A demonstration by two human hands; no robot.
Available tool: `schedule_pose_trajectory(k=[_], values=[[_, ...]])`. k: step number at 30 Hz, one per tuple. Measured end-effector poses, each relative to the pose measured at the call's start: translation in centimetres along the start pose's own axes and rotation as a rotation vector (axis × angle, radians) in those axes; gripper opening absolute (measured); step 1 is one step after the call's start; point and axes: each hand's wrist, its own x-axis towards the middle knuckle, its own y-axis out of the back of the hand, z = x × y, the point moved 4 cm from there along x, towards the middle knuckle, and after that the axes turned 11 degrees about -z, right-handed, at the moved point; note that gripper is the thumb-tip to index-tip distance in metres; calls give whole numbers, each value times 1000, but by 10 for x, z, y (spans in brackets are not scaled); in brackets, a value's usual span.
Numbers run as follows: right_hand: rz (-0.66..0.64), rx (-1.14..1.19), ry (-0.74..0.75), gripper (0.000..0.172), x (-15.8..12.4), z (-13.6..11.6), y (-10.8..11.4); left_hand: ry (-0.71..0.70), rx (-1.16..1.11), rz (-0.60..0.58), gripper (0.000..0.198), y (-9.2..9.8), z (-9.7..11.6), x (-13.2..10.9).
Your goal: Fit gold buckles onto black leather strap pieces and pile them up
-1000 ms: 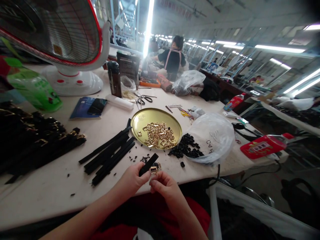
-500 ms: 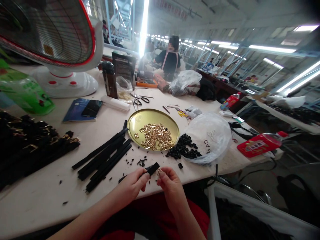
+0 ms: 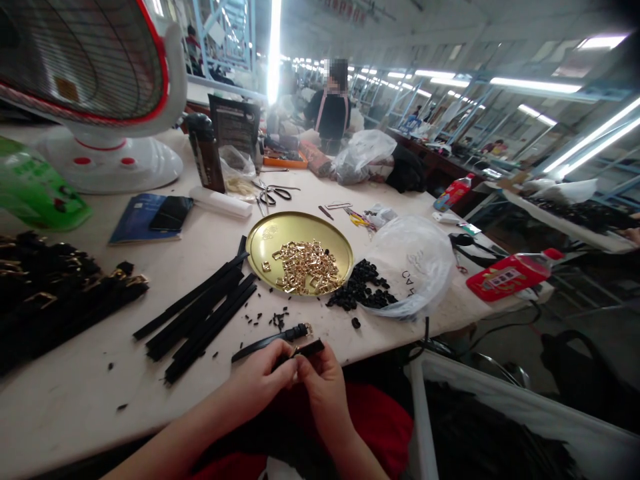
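Observation:
Close together at the table's front edge, both hands work on one short black strap (image 3: 312, 347). My left hand (image 3: 267, 375) is closed, pinching the strap near a small gold glint, probably a buckle. Fingers of my right hand (image 3: 324, 385) are closed around the strap's other end; my thumbs almost meet. Just beyond my left hand lies a black belt (image 3: 270, 339) with a gold buckle at its right end. Farther off, a round gold tray (image 3: 260, 240) holds a heap of gold buckles (image 3: 307, 267). Several black straps (image 3: 200, 313) lie left of it.
Small black pieces (image 3: 280, 320) are scattered before the tray. Black rings (image 3: 363, 283) spill from a clear plastic bag (image 3: 425, 267). A buckled-strap pile (image 3: 65, 293) and a fan (image 3: 110, 160) stand left. Scissors (image 3: 273, 193) and a red bottle (image 3: 510, 275) lie beyond; a white bin (image 3: 423, 413) is lower right.
My right hand, which held a gold buckle apart from the strap, has come against the strap and my left hand. The belt behind shows more now. The view has shifted slightly.

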Motion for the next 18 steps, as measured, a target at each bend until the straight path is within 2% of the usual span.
schedule_pose_trajectory(k=[5,11,18], values=[[35,-202,25,15,-8,-7,5,20,-171,-69,26,-6,-6,-2],[-23,214,-174,19,-10,-2,0,33,-325,-101,24,-12,-6,-8],[-72,92,-177,23,-12,-2,-2,33,-322,-129,25,-10,-6,-13]])
